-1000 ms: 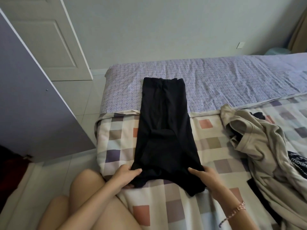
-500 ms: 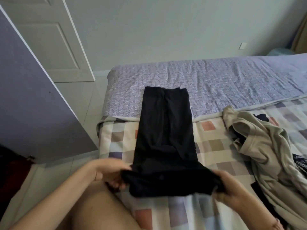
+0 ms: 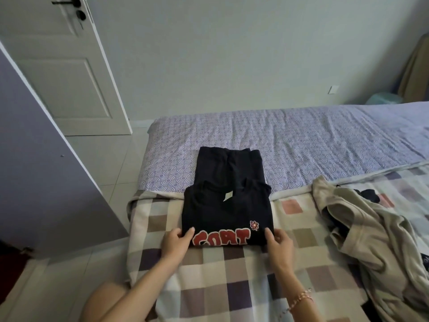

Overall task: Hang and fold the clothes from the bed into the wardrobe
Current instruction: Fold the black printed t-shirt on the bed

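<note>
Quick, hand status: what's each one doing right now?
Left hand: pinching the near left corner of the black shirt.
Right hand: pinching the near right corner of the same shirt.

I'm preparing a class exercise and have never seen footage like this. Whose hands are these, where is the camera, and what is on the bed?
There is no machine here. A person works with bare hands, filmed by a camera worn on the head that looks forward and down. On the checked blanket lies a black T-shirt with red lettering, folded over on itself. The left hand and right hand each pinch its near folded edge. A crumpled beige garment lies to the right, apart from it.
</note>
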